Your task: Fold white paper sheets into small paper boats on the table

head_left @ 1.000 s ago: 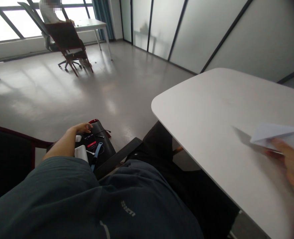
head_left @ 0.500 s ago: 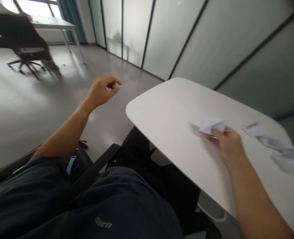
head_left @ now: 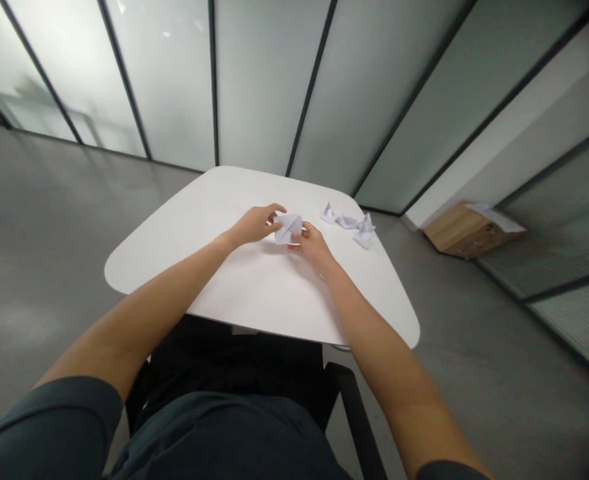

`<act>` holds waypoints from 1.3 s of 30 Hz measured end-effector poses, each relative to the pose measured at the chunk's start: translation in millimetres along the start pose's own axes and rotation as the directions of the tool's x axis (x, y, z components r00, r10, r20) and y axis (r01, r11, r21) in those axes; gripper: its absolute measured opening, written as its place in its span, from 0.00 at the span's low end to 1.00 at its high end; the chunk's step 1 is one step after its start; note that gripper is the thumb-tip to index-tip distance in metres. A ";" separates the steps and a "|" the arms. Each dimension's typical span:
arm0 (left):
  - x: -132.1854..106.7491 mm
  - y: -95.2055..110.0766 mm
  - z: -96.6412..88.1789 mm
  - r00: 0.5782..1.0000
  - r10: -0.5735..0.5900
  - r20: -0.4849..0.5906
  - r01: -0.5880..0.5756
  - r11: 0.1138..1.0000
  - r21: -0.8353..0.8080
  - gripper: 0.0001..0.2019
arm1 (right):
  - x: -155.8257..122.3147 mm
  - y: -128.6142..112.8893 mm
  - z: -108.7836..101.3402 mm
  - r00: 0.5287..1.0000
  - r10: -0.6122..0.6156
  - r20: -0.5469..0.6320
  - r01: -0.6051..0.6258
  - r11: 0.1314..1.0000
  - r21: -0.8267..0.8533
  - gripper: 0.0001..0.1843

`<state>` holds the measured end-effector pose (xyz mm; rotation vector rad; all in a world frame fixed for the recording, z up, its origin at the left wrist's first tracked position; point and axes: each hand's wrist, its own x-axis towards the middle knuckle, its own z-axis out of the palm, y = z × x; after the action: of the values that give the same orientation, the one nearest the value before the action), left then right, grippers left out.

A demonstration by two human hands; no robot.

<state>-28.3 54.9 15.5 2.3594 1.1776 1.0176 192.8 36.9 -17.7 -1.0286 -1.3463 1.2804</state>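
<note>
Both my hands are over the white table (head_left: 254, 293), holding a square of folded white paper (head_left: 288, 229) between them. My left hand (head_left: 254, 225) pinches its left side with the fingertips. My right hand (head_left: 312, 243) grips its lower right corner. Crease lines cross the paper's face, and my fingers hide part of its edges. Just beyond my right hand lie several crumpled or folded white paper pieces (head_left: 347, 221), not touching either hand.
Frosted glass partitions (head_left: 264, 80) with dark frames stand beyond the table. A cardboard box (head_left: 462, 230) sits on the floor at the right. A black chair armrest (head_left: 354, 420) shows below my right arm, and grey floor surrounds the table.
The view has swung from the room to face the table squarely. My left hand has come from beside the table onto the paper, which both hands now hold.
</note>
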 end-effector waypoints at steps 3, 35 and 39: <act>0.3 -9.3 13.7 0.996 -0.076 -0.044 0.065 0.976 -0.209 0.21 | 2.5 3.5 -0.6 0.998 0.009 -0.066 -0.004 0.996 0.087 0.24; -17.3 -25.5 34.8 0.999 -0.024 -0.030 0.014 0.947 -0.322 0.20 | -4.1 -17.1 13.6 0.960 0.276 0.040 -0.267 0.869 0.416 0.07; -19.1 -25.6 37.1 0.995 -0.097 0.015 0.093 0.889 -0.449 0.26 | -2.1 -12.9 4.5 0.977 0.210 -0.041 -0.178 0.902 0.393 0.18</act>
<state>-24.1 56.7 -33.2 1.9184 0.9254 1.1246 189.3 33.0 -4.9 -0.9382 -0.8916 1.5604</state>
